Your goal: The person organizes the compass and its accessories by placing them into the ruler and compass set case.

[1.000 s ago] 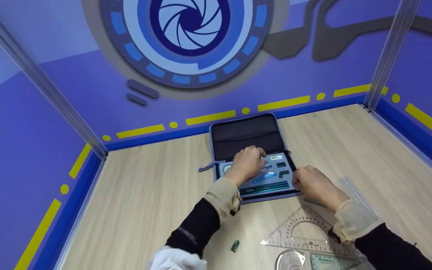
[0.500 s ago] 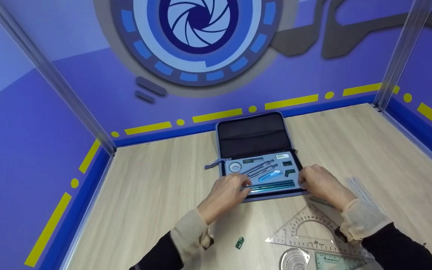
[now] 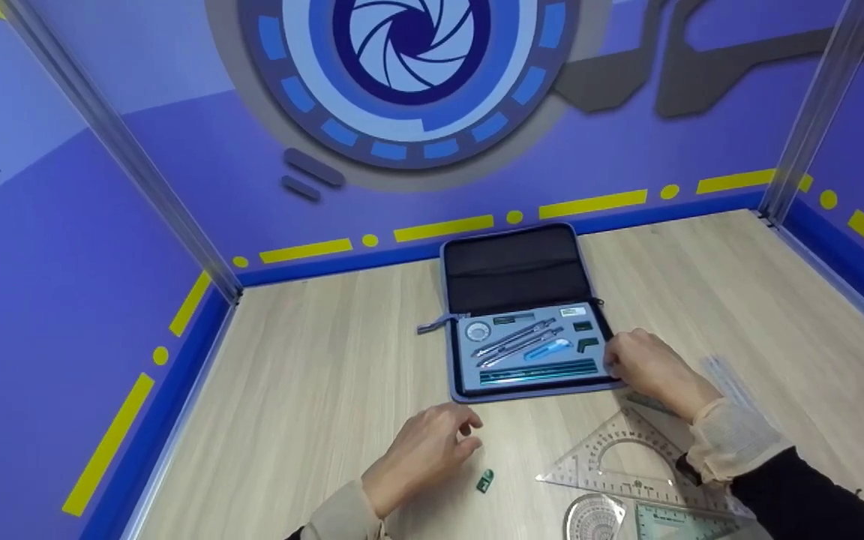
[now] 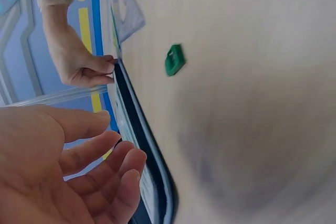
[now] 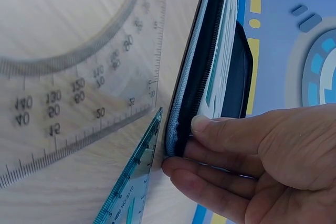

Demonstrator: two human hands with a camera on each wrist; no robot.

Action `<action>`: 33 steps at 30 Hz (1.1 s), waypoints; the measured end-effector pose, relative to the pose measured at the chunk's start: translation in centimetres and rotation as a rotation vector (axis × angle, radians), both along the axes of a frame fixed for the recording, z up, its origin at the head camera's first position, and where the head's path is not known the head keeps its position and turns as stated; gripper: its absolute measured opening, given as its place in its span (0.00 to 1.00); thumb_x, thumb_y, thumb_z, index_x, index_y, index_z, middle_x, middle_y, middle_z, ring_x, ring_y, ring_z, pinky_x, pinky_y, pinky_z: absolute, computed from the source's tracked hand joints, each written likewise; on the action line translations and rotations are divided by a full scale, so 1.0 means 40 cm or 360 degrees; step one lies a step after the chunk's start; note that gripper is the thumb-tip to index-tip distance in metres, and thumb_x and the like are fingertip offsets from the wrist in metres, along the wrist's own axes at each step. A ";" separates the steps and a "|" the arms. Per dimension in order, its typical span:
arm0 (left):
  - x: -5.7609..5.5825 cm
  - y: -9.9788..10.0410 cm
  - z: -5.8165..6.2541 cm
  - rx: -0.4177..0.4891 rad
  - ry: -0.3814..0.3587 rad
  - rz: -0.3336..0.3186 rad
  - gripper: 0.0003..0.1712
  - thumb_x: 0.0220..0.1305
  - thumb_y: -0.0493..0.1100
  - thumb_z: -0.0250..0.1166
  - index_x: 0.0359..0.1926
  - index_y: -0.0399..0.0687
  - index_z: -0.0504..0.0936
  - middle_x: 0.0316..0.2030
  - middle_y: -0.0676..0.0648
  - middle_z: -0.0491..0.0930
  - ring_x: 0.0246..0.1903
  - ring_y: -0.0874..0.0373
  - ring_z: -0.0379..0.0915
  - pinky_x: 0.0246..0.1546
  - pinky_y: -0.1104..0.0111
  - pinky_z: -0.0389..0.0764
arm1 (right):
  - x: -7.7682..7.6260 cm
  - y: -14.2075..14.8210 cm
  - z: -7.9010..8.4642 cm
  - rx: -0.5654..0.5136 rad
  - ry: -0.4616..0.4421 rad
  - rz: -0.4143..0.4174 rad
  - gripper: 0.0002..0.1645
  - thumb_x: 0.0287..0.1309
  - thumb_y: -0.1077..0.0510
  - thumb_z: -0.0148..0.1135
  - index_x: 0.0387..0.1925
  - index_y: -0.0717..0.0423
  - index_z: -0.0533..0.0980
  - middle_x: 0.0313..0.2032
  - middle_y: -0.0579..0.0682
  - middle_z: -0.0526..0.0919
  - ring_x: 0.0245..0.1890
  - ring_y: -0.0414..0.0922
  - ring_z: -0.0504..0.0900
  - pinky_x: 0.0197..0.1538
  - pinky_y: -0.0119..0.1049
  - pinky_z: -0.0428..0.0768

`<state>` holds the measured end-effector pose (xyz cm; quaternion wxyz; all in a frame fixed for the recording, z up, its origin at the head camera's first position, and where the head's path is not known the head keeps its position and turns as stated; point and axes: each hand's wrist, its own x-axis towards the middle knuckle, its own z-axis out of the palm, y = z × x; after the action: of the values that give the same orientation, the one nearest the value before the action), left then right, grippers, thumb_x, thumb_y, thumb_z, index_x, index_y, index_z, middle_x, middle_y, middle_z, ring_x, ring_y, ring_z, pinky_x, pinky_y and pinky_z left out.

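Note:
A zippered geometry set case (image 3: 456,379) lies unfolded on the table, its dark lid (image 3: 516,274) leaning back. Its grey tray holds compasses (image 3: 522,341), dark green pencils (image 3: 538,372), a light blue piece (image 3: 549,349) and a round dial-like piece (image 3: 478,331). My right hand (image 3: 657,369) grips the case's right edge; the right wrist view shows its thumb over the zippered rim. In front of the case is my left hand (image 3: 428,446), fingers loosely bent around nothing. Close to its fingertips lies a small green piece (image 3: 485,481) with one rounded end.
A clear set square (image 3: 582,461), a round protractor (image 3: 589,517) and a greenish set square (image 3: 672,523) lie at the front right. A clear ruler (image 3: 728,379) is partly under the right forearm. Printed walls (image 3: 402,202) enclose the table.
My left hand has drawn back from over the case's tray toward the small green piece, uncovering the compasses and pencils. The right hand stays on the case's edge. The head view has shifted slightly.

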<state>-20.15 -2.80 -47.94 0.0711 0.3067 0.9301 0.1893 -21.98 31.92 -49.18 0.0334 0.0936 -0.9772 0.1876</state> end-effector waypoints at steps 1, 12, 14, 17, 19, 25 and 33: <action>0.007 -0.004 -0.005 0.0007 -0.0028 0.0009 0.09 0.63 0.43 0.70 0.44 0.50 0.88 0.34 0.55 0.84 0.32 0.68 0.74 0.33 0.71 0.77 | 0.001 0.001 0.001 -0.0003 -0.0005 -0.0008 0.07 0.49 0.74 0.66 0.28 0.63 0.86 0.28 0.56 0.88 0.26 0.46 0.81 0.33 0.45 0.82; 0.072 -0.019 -0.069 0.0161 -0.0097 0.0073 0.11 0.60 0.43 0.70 0.42 0.46 0.84 0.29 0.57 0.77 0.29 0.70 0.67 0.34 0.73 0.76 | 0.002 0.005 -0.002 -0.0039 0.0012 0.0005 0.08 0.48 0.74 0.66 0.27 0.63 0.86 0.27 0.55 0.88 0.26 0.45 0.80 0.32 0.43 0.81; 0.079 -0.019 -0.072 0.0199 -0.0097 0.0054 0.11 0.61 0.44 0.70 0.43 0.46 0.83 0.29 0.57 0.77 0.29 0.70 0.68 0.35 0.73 0.76 | 0.002 0.007 -0.001 -0.0016 0.0021 0.0008 0.07 0.49 0.73 0.66 0.26 0.62 0.86 0.27 0.55 0.88 0.26 0.46 0.81 0.32 0.44 0.81; 0.087 -0.017 -0.076 0.0243 -0.0149 0.0031 0.12 0.62 0.46 0.71 0.43 0.45 0.83 0.31 0.56 0.78 0.30 0.71 0.68 0.34 0.74 0.77 | 0.001 0.010 -0.001 0.0015 0.0027 0.0012 0.05 0.50 0.72 0.68 0.26 0.62 0.86 0.27 0.55 0.88 0.27 0.47 0.82 0.32 0.45 0.82; 0.091 -0.014 -0.080 0.0243 -0.0177 0.0038 0.13 0.61 0.47 0.73 0.42 0.45 0.82 0.30 0.56 0.77 0.29 0.71 0.67 0.33 0.74 0.75 | 0.000 0.010 -0.001 0.0029 0.0028 0.0023 0.05 0.51 0.71 0.68 0.27 0.61 0.85 0.27 0.55 0.88 0.27 0.48 0.83 0.32 0.46 0.82; 0.090 -0.006 -0.088 0.0156 -0.0246 0.0081 0.13 0.58 0.46 0.75 0.40 0.46 0.83 0.29 0.57 0.73 0.27 0.69 0.63 0.31 0.74 0.72 | -0.004 0.005 0.000 0.0018 0.0006 0.0017 0.05 0.52 0.71 0.67 0.27 0.62 0.85 0.27 0.54 0.87 0.27 0.46 0.82 0.33 0.46 0.82; 0.085 -0.007 -0.092 0.0190 -0.0279 0.0050 0.05 0.62 0.40 0.72 0.34 0.46 0.84 0.29 0.57 0.74 0.29 0.72 0.65 0.33 0.75 0.74 | -0.005 0.001 0.001 0.0016 -0.0003 0.0008 0.05 0.52 0.71 0.67 0.26 0.62 0.85 0.27 0.54 0.87 0.26 0.45 0.79 0.31 0.44 0.81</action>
<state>-16.75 -3.06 -51.61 0.1309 0.2781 0.9120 0.2717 -22.18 31.96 -49.13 0.0316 0.0959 -0.9779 0.1830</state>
